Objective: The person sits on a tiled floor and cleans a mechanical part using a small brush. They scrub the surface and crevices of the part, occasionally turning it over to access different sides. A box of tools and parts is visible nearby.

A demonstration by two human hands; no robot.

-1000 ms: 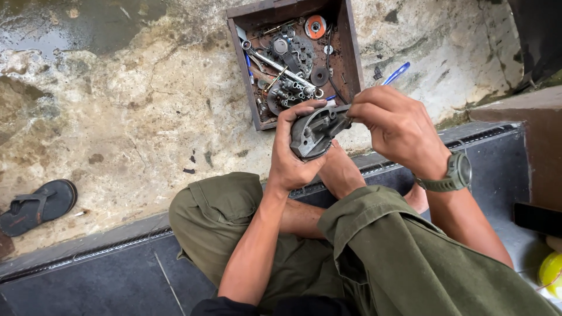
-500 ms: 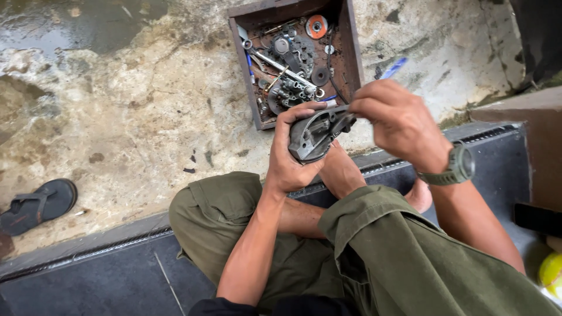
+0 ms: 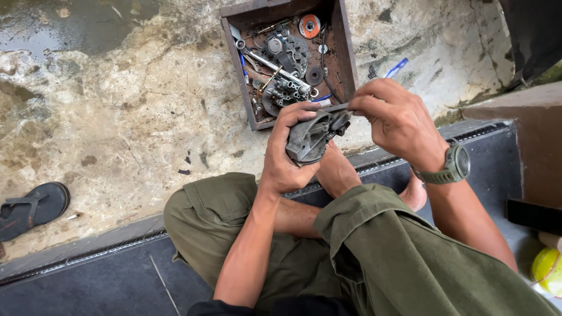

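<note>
Rough, stained concrete floor point(image 3: 129, 134) forms the ground beyond a dark raised step point(image 3: 88, 281) on which we sit cross-legged in olive-green trousers point(image 3: 374, 251).

Nearest, at knee level, our left hand point(image 3: 287, 158) is clenched around a grey, rounded metal mechanical part point(image 3: 310, 137), thumb and fingers wrapped over its body; we judge this grip steadies the piece close to the chest for fine work. Our right hand point(image 3: 398, 120), a green wristwatch point(image 3: 451, 167) at its wrist, pinches a thin tool with a blue handle point(image 3: 395, 68), the shaft laid across to the top of the part; the tip itself is hidden, so we cannot tell what it engages.

Just beyond the hands sits a square, dark brown wooden tray point(image 3: 345, 52) on the concrete, holding loose bolts, discs, a toothed metal piece and an orange-centred round disc point(image 3: 309, 26). Its placement within arm's reach appears deliberate.

To the left, well apart, lies a dark rubber sandal point(image 3: 32, 208). Room for movement is open left of the tray; to the right, a brown ledge point(image 3: 515, 134) and a yellow-green object point(image 3: 547, 269) at the frame edge crowd the elbow.
</note>
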